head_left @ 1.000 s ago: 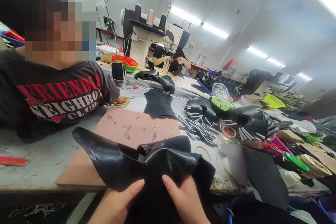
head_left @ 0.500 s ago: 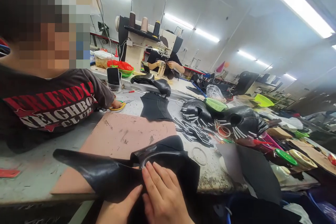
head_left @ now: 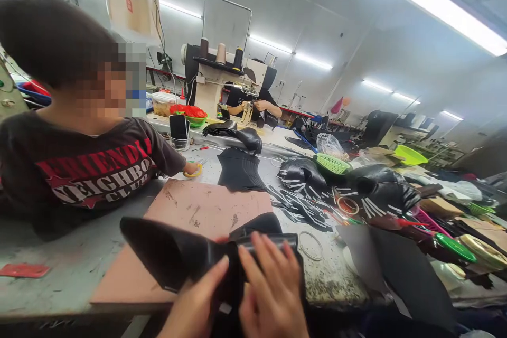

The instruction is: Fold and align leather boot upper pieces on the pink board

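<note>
A glossy black leather piece [head_left: 170, 251] is held over the front edge of a pinkish board [head_left: 206, 206], its long flap rising to the left. My left hand [head_left: 200, 296] grips it near the middle, thumb on top and the other fingers mostly hidden beneath. On its right part lies my right hand [head_left: 273, 280], fingers stretched over the folded leather and slightly blurred. More black material shows behind and below that hand.
A person [head_left: 95, 153] at the left reaches to yellow-handled scissors [head_left: 193, 170]. Black cut pieces [head_left: 240, 169], strips [head_left: 301, 208], a ring [head_left: 311, 245] and a green basket [head_left: 332, 163] lie beyond. Another person [head_left: 269, 108] works at a sewing machine [head_left: 209, 82].
The leather's left flap has lifted and shifted right in view. My right hand has moved right along the leather, its fingers spreading. The view has turned slightly left.
</note>
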A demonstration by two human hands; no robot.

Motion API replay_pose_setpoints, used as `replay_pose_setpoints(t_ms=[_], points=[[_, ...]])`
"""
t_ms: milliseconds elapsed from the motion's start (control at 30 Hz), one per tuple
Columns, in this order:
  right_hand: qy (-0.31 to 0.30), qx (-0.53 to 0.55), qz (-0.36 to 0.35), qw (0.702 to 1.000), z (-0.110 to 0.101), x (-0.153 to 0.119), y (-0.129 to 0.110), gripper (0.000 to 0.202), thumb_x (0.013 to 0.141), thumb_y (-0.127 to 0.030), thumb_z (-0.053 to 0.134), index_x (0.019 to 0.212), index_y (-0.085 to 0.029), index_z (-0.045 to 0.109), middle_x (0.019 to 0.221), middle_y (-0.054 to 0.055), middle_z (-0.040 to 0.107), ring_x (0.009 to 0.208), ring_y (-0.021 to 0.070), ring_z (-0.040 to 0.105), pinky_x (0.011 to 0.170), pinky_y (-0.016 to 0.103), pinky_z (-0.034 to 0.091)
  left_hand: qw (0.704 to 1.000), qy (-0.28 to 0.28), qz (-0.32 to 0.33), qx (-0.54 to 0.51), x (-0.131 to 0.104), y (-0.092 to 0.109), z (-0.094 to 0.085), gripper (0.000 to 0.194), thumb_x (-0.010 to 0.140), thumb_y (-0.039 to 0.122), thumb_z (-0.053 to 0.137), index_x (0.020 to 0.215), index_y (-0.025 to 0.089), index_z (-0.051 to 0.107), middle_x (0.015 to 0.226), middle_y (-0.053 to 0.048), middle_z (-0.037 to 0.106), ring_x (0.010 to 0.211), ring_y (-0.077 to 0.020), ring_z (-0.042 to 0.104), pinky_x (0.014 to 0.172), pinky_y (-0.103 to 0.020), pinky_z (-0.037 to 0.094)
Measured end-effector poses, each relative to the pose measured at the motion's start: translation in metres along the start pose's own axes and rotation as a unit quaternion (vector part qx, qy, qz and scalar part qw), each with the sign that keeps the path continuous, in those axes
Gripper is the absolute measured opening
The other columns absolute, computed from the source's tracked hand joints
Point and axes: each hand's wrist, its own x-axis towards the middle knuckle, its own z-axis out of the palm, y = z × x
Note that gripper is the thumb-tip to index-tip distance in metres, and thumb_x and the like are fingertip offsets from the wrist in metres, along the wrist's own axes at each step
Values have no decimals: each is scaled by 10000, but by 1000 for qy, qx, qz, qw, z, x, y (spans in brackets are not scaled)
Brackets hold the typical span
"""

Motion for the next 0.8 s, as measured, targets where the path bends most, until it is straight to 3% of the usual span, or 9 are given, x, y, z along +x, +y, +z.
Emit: replay_pose_setpoints(t_ms=[67,133,200,333,467,533,633,700,800], points=[[161,2,14,987,-9,1,3,358,834,-108,393,1117,-230,576,1135,74,601,1076,270,540,961,528,352,995,-3,-6,-101,9,28,16,385,838,359,460,1184,192,489,1157,-85,630,1089,-238,583,944,-393,481],[217,24,-21,976,-9,-4,3,295,848,-115,423,1028,-270,598,1026,28,629,1003,216,570,943,455,393,991,-40,52,-119,20,49,24,474,916,430,253,1282,139,335,1310,-139,505,1148,-184,540,976,-327,458],[149,63,-58,985,4,-15,0,223,894,-196,410,906,-259,623,910,4,660,886,167,602,884,357,440,991,-71,91,-72,32,58,24,543,917,464,178,1295,83,260,1374,-199,412,1184,-168,508,996,-292,438],[35,62,-86,994,49,-45,-4,472,959,-369,218,842,-203,644,882,46,697,807,178,620,772,319,470,981,-44,156,108,62,58,5,498,848,431,347,1248,135,326,1367,-190,420,1212,-219,480,1003,-378,430],[-43,11,-126,991,79,-65,4,287,925,-248,352,971,-200,630,954,46,699,855,200,612,751,317,467,893,19,278,353,108,69,-34,437,746,377,522,1120,155,481,1402,-126,381,1348,-242,245,1138,-420,124],[-46,51,-142,987,80,-64,12,293,937,-232,339,880,-218,626,868,6,701,751,160,603,749,289,457,834,28,287,470,128,80,-57,466,691,339,611,1097,128,523,1403,-142,370,1360,-286,181,1119,-496,42],[-47,117,-177,976,69,-49,34,374,968,-222,308,717,-223,585,686,-67,659,641,93,559,884,259,389,758,-6,256,599,140,94,-85,386,678,316,628,1022,145,588,1202,-117,567,1204,-300,425,1024,-514,247],[-49,119,-182,975,54,-38,56,369,967,-232,333,695,-220,582,684,-73,659,708,93,570,976,269,315,721,-25,230,653,135,95,-96,216,724,345,542,815,167,623,894,-67,663,910,-261,580,833,-402,403],[-75,72,-148,984,30,-26,97,313,941,-207,368,753,-221,617,889,-25,700,928,148,570,1013,320,282,694,-26,183,696,106,72,-107,326,747,425,429,537,190,509,561,-24,579,598,-212,546,565,-288,367]])
